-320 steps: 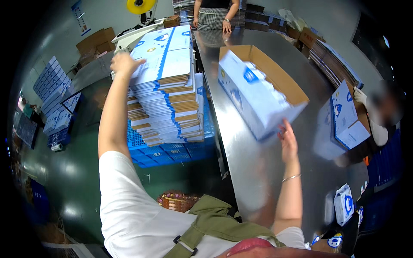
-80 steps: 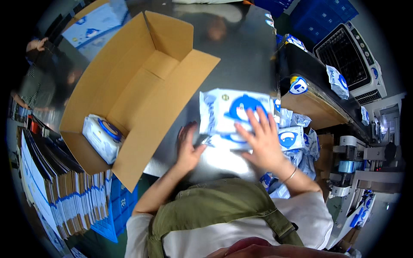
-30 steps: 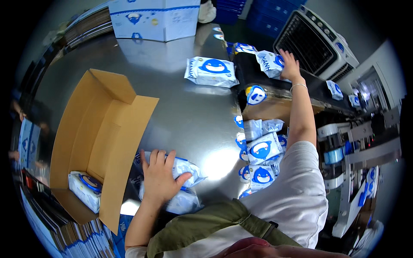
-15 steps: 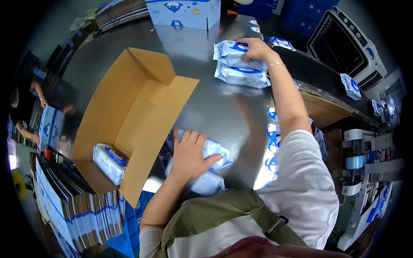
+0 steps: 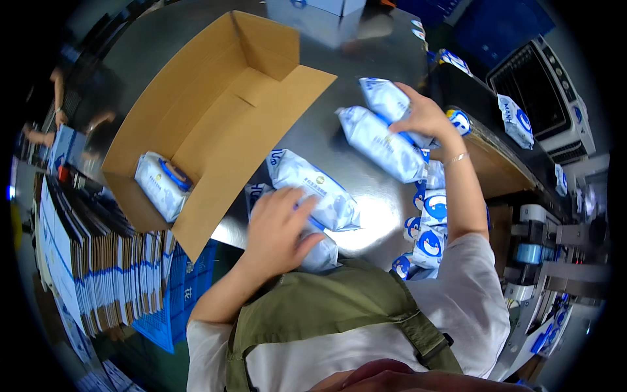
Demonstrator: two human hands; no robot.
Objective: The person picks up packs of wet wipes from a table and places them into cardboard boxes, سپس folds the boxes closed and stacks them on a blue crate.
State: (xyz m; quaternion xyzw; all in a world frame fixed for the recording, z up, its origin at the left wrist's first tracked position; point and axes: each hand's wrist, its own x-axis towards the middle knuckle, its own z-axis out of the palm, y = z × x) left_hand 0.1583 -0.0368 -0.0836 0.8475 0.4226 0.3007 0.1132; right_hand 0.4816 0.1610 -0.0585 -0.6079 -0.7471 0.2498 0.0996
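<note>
My right hand (image 5: 428, 117) grips a white-and-blue wet wipes pack (image 5: 384, 98) at its end. A second wipes pack (image 5: 385, 145) lies alongside it, tilted, with the thumb reaching over between the two. My left hand (image 5: 279, 225), fingers apart, rests over two more packs near my body: a larger visible one (image 5: 320, 189) and a partly covered one (image 5: 320, 253). To the left, an open brown carton (image 5: 228, 111) lies with its open side toward me. One wipes pack (image 5: 162, 187) with a blue lid sits in its near end.
Several wipes packs (image 5: 431, 225) line the right side of the metal table (image 5: 366, 59). Beyond is a dark conveyor (image 5: 480, 98) carrying packs. Flattened cartons (image 5: 111, 281) stand stacked at lower left beside a blue crate (image 5: 179, 294). Another person's hand (image 5: 60, 117) shows far left.
My right hand has drawn the two packs nearer and turned them aslant. My left hand has shifted slightly, and the pack beside it shows more. The whole view has shifted too.
</note>
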